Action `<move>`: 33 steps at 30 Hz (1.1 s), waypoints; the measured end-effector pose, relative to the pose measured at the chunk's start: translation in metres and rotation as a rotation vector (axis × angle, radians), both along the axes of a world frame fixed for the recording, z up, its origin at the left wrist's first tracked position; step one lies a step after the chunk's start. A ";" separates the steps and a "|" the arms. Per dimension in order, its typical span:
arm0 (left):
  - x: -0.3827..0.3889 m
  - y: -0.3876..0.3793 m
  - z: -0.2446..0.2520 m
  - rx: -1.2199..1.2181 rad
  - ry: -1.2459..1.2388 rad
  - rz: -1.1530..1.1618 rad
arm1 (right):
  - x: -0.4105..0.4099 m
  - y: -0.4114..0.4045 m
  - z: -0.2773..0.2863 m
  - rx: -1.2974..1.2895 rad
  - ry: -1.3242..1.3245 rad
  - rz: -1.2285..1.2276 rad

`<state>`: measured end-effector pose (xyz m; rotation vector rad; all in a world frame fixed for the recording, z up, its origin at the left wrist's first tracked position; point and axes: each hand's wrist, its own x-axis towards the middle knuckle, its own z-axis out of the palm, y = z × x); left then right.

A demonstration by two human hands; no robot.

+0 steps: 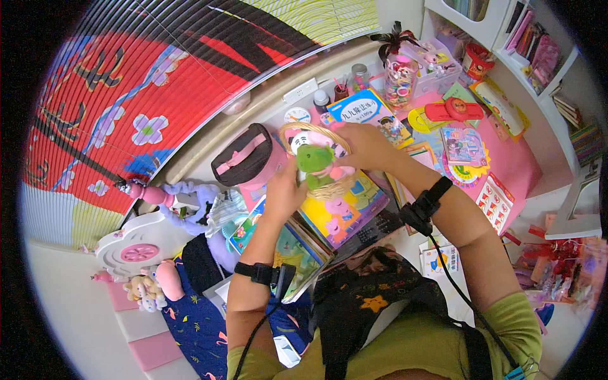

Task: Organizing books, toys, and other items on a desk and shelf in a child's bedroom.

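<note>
A small wicker basket (327, 191) is held between my two hands over the desk. Inside it sit a green plush toy (315, 159), a white plush with dark eyes (300, 140) and some pink plush. My left hand (284, 192) grips the basket's left side, its thumb near the green plush. Around the right side, by the arched handle, my right hand (365, 148) is closed; its fingertips are partly hidden. Just below the basket lies a yellow and purple picture book (346, 211) with cartoon pigs on the cover.
Left of the basket stands a black and pink handled bag (244, 159). A blue and yellow workbook (365, 114) lies behind. Further right are a red and yellow plastic toy (453, 111), a jar of hair ties (400, 83) and a clear storage box (434, 61). Stacked books (304, 256) sit near my left forearm.
</note>
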<state>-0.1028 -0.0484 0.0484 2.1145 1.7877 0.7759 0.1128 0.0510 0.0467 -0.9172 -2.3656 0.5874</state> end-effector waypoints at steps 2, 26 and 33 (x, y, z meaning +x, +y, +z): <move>-0.001 0.011 -0.004 -0.071 -0.003 0.007 | -0.002 0.002 0.003 -0.069 -0.091 -0.009; -0.031 0.014 -0.027 0.061 -0.016 -0.183 | -0.003 -0.017 -0.002 0.020 -0.092 -0.150; -0.055 0.004 -0.019 -0.057 -0.447 -0.137 | 0.031 -0.027 0.007 -0.245 0.134 -0.020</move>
